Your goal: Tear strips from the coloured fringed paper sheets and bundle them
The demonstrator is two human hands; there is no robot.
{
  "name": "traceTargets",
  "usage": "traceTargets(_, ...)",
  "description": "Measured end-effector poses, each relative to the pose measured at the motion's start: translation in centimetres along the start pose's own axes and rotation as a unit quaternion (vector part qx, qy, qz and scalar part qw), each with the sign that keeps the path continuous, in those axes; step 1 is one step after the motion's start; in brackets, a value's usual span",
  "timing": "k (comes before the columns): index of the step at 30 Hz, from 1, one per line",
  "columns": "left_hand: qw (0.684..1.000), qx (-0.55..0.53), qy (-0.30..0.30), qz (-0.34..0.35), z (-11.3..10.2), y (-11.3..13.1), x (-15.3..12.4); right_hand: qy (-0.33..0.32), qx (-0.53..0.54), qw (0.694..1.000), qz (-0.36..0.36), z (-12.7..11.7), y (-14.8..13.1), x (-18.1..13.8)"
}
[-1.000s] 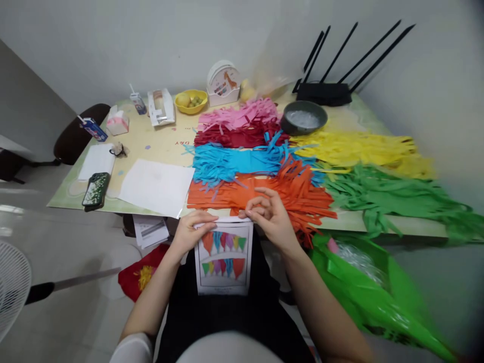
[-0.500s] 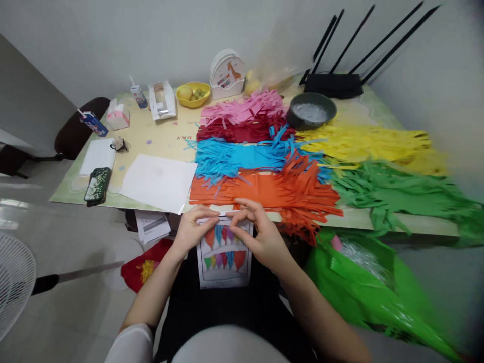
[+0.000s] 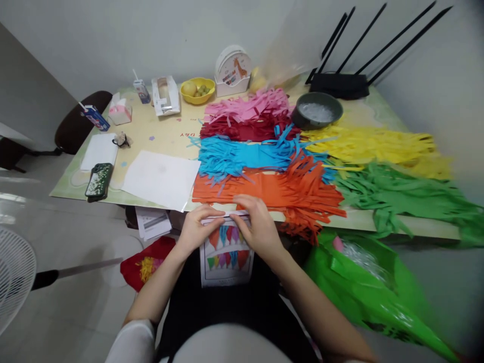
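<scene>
Over my lap, at the table's front edge, is a white printed card [image 3: 226, 275] with pictures of coloured tassels in two rows. My left hand [image 3: 196, 229] pinches its top edge between thumb and fingers. Close beside it, my right hand [image 3: 257, 224] grips the same edge, thumb towards me. A pale strip shows along that top edge; whether it is a fold or a separate piece I cannot tell. Just beyond my hands lies fringed orange paper [image 3: 264, 186], with blue fringed paper [image 3: 249, 155] behind it.
Dark red [image 3: 245, 131], pink [image 3: 253, 106], yellow [image 3: 374, 146] and green fringes [image 3: 416, 191] cover the table's right side. A dark bowl [image 3: 317, 108], router [image 3: 338, 85], white sheet [image 3: 161, 179] and phone [image 3: 99, 180] sit there too. A green bag [image 3: 363, 297] stands right; a fan [image 3: 17, 277] left.
My right hand's fingers have closed down onto the card's top edge, and its thumb has moved up to that edge. The whole view has shifted slightly.
</scene>
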State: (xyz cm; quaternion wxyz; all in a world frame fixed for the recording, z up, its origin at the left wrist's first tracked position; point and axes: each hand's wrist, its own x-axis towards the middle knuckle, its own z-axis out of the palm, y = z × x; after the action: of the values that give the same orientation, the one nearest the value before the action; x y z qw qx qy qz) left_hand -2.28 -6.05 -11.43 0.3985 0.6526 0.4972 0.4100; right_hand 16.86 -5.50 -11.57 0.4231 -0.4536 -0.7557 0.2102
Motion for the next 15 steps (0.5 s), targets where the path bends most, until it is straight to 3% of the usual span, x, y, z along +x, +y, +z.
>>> traceTargets(4,1.0,0.007,0.009,-0.026,0.0,0.0,-0.2,-0.053,-0.006,0.994,-0.101,-0.2,1.5,-0.5)
traceTargets(9,0.998,0.029,0.008,-0.06,0.3,0.6,-0.2,-0.119,-0.011,0.992,-0.043,-1.1,2.6,0.1)
traceTargets(12,0.999,0.022,-0.023,-0.032,1.1,1.8,0.1,-0.175,0.032,0.984,0.011,-4.5,3.6,-0.6)
traceTargets(14,0.997,-0.01,-0.072,-0.004,1.7,2.5,0.4,-0.164,0.043,0.985,0.04,-8.5,4.2,-2.8)
traceTargets(15,0.995,-0.03,-0.1,0.006,1.8,2.7,0.4,-0.127,0.027,0.99,0.057,-10.8,4.1,-4.5)
